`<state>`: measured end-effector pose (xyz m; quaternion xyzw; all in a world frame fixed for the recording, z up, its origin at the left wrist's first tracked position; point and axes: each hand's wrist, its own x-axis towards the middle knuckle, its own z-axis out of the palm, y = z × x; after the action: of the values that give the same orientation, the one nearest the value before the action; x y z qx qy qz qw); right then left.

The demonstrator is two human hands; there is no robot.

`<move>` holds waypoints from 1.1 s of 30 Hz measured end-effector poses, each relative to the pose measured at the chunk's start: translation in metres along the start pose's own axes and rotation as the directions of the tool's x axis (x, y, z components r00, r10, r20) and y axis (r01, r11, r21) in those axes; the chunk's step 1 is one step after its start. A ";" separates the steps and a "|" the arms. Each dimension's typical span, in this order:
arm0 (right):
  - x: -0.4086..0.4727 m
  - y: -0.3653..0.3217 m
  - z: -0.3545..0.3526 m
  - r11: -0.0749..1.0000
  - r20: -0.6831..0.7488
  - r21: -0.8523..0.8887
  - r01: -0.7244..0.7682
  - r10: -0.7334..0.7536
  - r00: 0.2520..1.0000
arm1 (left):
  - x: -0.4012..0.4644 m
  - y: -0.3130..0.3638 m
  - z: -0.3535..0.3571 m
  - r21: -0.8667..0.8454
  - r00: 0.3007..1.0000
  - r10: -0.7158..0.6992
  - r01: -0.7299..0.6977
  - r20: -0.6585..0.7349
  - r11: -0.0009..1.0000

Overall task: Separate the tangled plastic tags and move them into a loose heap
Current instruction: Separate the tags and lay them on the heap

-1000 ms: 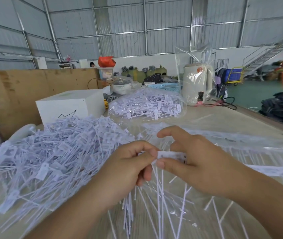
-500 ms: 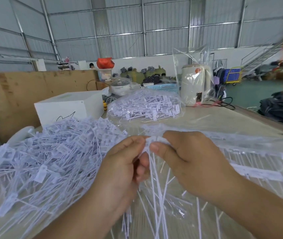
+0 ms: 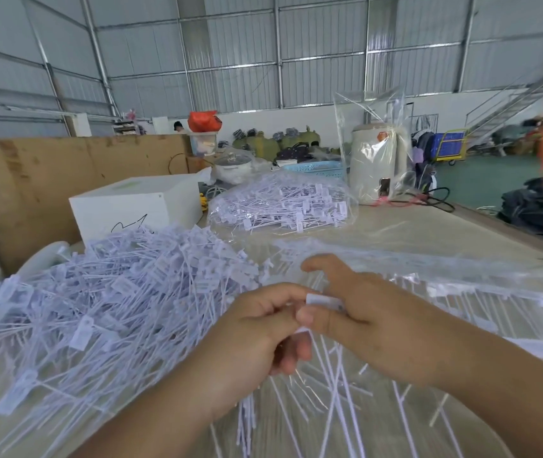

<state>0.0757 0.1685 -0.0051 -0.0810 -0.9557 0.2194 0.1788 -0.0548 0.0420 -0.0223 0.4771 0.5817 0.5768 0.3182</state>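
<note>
Below frame centre, left hand [image 3: 257, 328] and right hand [image 3: 362, 322] pinch one tag bundle [image 3: 321, 300], stems trailing downward; loose heap [image 3: 114, 299] lies left, nearer the left hand.

white tags [image 3: 124, 292], orange bag [image 3: 203, 121]

Both hands meet at centre, left hand [image 3: 257, 328] and right hand [image 3: 367, 312] pinching (thumbs against curled fingers).

I'm seeing the loose heap [image 3: 104, 305] lying left of my hands, the bagged tags [image 3: 280, 206] sitting behind, the box [image 3: 134, 206] between them.
</note>
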 end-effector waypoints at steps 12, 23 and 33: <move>0.001 -0.004 0.004 0.996 0.125 -0.063 0.065 -0.056 0.991 | -0.003 0.004 -0.001 0.109 0.999 0.047 -0.045 -0.020 0.993; 0.003 0.007 -0.008 0.998 0.073 -0.052 -0.034 0.037 0.997 | 0.002 0.002 -0.020 0.157 0.984 0.063 -0.036 -0.168 0.987; 0.006 -0.014 0.008 0.994 -0.326 -0.065 -0.093 0.067 0.943 | 0.007 0.008 -0.006 -0.074 0.941 0.067 -0.097 -0.332 0.993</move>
<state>0.0655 0.1540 -0.0037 -0.1615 -0.9174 0.1723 0.3204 -0.0610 0.0458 -0.0128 0.3831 0.5799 0.6865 0.2136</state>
